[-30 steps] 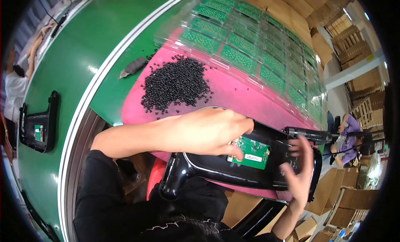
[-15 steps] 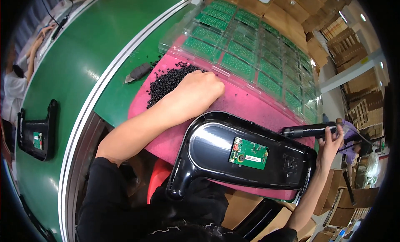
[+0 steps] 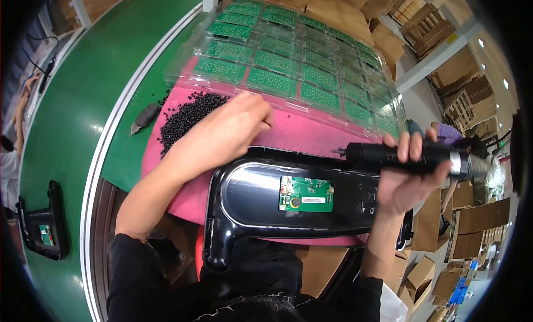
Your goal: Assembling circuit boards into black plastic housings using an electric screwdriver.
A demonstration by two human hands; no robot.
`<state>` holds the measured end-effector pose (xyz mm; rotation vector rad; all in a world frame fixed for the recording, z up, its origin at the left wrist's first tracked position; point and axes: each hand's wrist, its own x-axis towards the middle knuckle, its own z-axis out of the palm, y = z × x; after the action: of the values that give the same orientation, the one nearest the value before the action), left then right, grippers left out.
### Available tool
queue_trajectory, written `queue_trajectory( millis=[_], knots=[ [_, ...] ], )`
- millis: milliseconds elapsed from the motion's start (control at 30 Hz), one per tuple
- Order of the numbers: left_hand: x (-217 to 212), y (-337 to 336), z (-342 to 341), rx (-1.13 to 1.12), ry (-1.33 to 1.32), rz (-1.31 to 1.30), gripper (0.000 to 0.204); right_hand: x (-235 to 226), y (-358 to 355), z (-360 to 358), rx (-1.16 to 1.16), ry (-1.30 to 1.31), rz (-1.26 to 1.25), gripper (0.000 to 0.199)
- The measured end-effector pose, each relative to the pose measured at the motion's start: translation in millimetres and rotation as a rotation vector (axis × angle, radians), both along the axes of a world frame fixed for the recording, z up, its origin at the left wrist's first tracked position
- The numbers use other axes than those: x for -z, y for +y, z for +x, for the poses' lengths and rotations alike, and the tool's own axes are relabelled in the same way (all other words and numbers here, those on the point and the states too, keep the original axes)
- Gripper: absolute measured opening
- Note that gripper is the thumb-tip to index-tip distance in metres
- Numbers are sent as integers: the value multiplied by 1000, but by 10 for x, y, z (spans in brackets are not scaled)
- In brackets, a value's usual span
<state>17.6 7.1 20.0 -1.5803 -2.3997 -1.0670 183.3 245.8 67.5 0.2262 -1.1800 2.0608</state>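
Note:
My right hand (image 3: 408, 175) is wrapped around a black electric screwdriver (image 3: 383, 157), held nearly level with its bit pointing left. Beneath it lies a black plastic housing (image 3: 261, 219), its hollow side up, with a green circuit board (image 3: 305, 194) seated in the middle. My left hand (image 3: 239, 125) hovers just above the housing's far edge, fingers curled and pinched together; whatever they hold is hidden. Beside that hand, a heap of small black screws (image 3: 186, 119) rests on the pink mat (image 3: 311, 132).
Clear plastic trays (image 3: 277, 103) of green circuit boards cover the far side of the mat. A crumpled dark grey piece (image 3: 145, 118) sits left of the screws. Another black housing (image 3: 41, 222) lies on the green table (image 3: 72, 139). Cardboard boxes (image 3: 427, 219) stand at right.
The screwdriver has come left over the housing, from an upturned fingertip hold to a full grip. My left hand has moved off the screw heap toward the housing. The whole view has shifted.

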Motion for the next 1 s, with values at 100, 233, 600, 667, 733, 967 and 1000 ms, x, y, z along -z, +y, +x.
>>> queue_trajectory(
  millis=[100, 233, 600, 667, 733, 967, 1000],
  knots=[
    [12, 74, 173, 268, -103, 119, 10, -28, -197, 148, -45, 90, -2, 61],
    [69, 142, 354, 474, -96, 175, 14, -166, -556, 275, -23, 121, 47, 53],
    [65, 144, 484, 476, 166, 119, 19, -139, -805, 307, 2, 73, 138, 53],
    [92, 147, 508, 468, 207, 98, 19, -106, -775, 289, -24, 82, 160, 53],
    [76, 136, 528, 438, 281, 54, 19, -82, -776, 281, -32, 66, 184, 52],
    [124, 123, 503, 451, 100, 201, 22, 20, -630, 359, -14, 54, 280, 53],
    [136, 133, 492, 456, 100, 206, 22, 41, -586, 357, 13, 35, 312, 54]
  ],
)
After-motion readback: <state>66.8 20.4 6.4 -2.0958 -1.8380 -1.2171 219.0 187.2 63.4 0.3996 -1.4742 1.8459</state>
